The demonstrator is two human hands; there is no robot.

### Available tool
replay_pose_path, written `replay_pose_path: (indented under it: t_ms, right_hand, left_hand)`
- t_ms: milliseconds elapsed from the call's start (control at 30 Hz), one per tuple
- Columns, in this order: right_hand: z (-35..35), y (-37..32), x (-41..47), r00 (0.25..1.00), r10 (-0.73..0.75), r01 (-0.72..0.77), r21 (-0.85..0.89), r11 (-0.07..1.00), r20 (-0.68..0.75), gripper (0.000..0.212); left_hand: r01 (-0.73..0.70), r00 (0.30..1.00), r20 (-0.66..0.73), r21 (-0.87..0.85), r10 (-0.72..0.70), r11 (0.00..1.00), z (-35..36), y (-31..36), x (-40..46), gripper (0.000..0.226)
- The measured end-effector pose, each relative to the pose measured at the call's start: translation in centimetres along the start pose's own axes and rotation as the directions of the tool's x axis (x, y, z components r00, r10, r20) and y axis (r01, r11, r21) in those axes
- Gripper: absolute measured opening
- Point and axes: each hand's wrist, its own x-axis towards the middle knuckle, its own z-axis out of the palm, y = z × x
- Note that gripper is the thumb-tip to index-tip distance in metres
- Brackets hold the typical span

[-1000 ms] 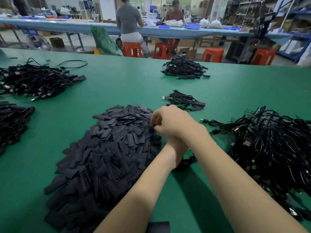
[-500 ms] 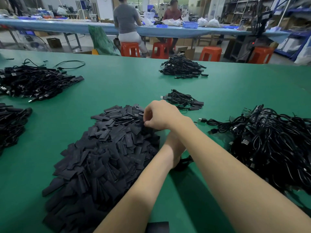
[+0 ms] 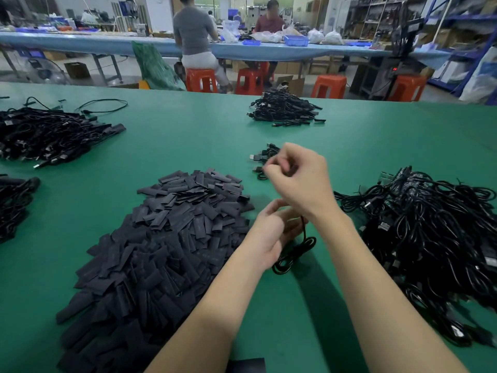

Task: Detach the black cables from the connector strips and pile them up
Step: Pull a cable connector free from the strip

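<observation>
My right hand is raised above the green table, its fingers curled and pinching what looks like the upper end of a black cable; the fingertips are blurred. The black cable hangs from under that wrist and loops onto the table. Just below, my left hand curls its fingers round the cable's lower part. A big heap of flat black connector strips lies to the left of both hands. A small pile of detached cables sits right behind my right hand, partly hidden by it.
A large tangle of black cables fills the table's right side. More cable piles lie at the far middle, the far left and the left edge. Two people sit at a blue bench beyond orange stools.
My right hand has left the edge of the strip heap and risen to the right, towards the small cable pile. The left hand, earlier hidden beneath it, now shows with the cable loop.
</observation>
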Motion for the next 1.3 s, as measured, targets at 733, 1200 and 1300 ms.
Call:
replay_pose_path:
  t_ms: [733, 1200, 1300]
  right_hand:
    - [-6.4, 4.1, -3.1, 0.865, 0.490, -0.453, 0.584, 0.674, 0.105, 0.017]
    - [-6.1, 3.3, -3.3, 0.875, 0.458, -0.474, 0.466, 0.747, 0.156, 0.015]
    - [-6.6, 3.4, -3.3, 0.860, 0.448, -0.510, 0.467, 0.723, 0.245, 0.023]
  left_hand:
    - [-0.026, 0.987, 0.160, 0.039, 0.019, 0.999, -1.3, 2.2, -0.7, 0.008]
    - [-0.017, 0.965, 0.262, 0.065, -0.001, 0.998, -1.8, 2.8, -1.2, 0.004]
    - [-0.019, 0.951, 0.310, 0.112, -0.016, 0.993, -2.2, 3.2, -1.3, 0.012]
